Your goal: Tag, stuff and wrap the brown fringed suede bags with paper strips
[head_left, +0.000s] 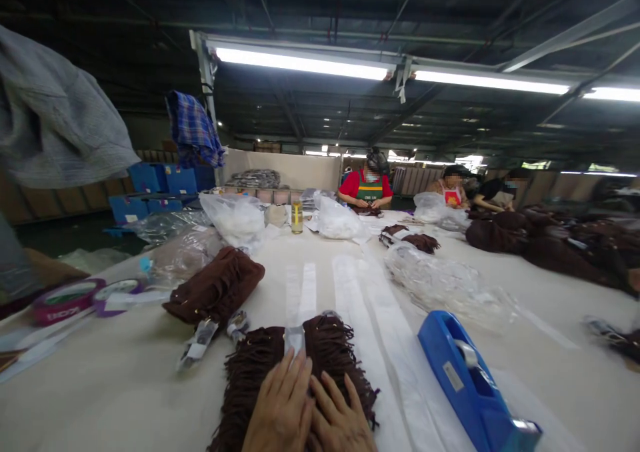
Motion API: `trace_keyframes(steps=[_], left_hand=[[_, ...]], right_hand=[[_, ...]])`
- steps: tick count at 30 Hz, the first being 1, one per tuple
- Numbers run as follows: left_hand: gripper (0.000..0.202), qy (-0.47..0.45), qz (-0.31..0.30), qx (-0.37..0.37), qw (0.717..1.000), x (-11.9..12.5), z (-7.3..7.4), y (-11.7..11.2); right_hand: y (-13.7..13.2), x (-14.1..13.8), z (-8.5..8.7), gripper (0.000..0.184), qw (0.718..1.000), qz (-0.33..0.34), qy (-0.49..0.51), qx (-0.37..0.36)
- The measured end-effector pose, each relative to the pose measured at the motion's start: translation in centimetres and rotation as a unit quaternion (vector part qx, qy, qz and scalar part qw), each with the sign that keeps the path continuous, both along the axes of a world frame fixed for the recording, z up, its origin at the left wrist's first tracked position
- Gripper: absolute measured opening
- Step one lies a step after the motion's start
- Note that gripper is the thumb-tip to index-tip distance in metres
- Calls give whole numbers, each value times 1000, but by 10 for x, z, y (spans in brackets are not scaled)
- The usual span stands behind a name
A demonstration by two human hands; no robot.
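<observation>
A dark brown fringed suede-like bag (250, 365) lies flat on the table at the bottom centre. Over its middle, my left hand (283, 402) rests with fingers stretched out, the tips at a pale translucent strip (295, 340) across the top edge. My right hand (341, 417) lies flat beside it on the fringe, fingers a little spread. Neither hand grasps anything. Just behind to the left is another brown fringed bag (215, 285), with plastic-wrapped hardware (200, 342) at its near end. To the right stands a blue tape dispenser (470, 379).
Purple tape rolls (65, 300) sit at the table's left edge. White paper strips (360, 292) run along the white table (125, 385). Clear plastic bags (445, 279) lie at centre right, near a brown pile (550, 239). Co-workers (367, 185) are at the far side.
</observation>
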State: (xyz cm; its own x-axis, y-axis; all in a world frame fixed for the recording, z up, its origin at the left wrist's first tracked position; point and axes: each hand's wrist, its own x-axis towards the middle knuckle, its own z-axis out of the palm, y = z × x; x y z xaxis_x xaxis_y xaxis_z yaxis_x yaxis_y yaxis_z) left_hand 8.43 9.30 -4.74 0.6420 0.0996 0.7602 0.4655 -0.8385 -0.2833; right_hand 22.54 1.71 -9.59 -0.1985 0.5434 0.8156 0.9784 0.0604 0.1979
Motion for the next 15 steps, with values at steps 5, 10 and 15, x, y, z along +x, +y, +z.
trace_keyframes(steps=[5, 10, 15], left_hand=[[43, 133, 77, -100, 983, 11, -12, 4], [43, 169, 74, -290, 939, 9, -5, 6], [40, 37, 131, -373, 918, -7, 19, 48]], right_hand=[[-6, 3, 9, 29, 1000, 9, -7, -16], [7, 6, -13, 30, 999, 14, -39, 6], [23, 1, -32, 27, 985, -13, 28, 169]])
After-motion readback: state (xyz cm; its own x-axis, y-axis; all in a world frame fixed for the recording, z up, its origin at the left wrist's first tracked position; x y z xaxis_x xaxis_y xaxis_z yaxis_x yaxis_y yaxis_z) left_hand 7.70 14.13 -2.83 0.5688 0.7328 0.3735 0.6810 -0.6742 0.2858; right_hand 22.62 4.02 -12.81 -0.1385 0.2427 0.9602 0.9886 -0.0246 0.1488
